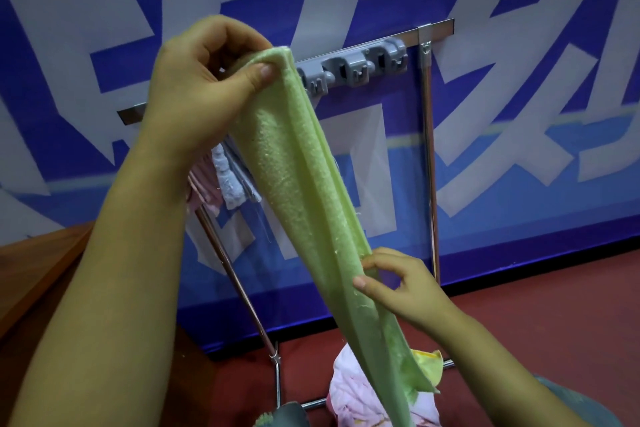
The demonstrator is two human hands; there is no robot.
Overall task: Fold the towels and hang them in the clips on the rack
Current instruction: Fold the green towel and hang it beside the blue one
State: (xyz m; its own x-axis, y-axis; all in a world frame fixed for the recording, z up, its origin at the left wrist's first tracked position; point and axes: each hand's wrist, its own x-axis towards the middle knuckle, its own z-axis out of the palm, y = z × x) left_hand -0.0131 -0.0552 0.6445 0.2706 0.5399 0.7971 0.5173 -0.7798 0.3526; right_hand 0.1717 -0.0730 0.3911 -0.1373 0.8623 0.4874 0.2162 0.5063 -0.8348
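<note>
A light green towel (304, 184), folded into a long narrow strip, hangs slanting from upper left to lower right in front of the rack. My left hand (204, 80) pinches its top end between thumb and fingers, just left of the grey clips (356, 68) on the rack's metal bar (433, 29). My right hand (401, 282) pinches the strip's right edge lower down. A pink towel (202, 189) and a pale blue towel (227, 177) hang on the rack behind my left forearm, partly hidden.
The rack's metal legs (429, 163) stand on a dark red floor before a blue and white banner wall (519, 114). A pile of pink and yellow towels (360, 392) lies at the rack's foot. A wooden surface (38, 270) sits at the left.
</note>
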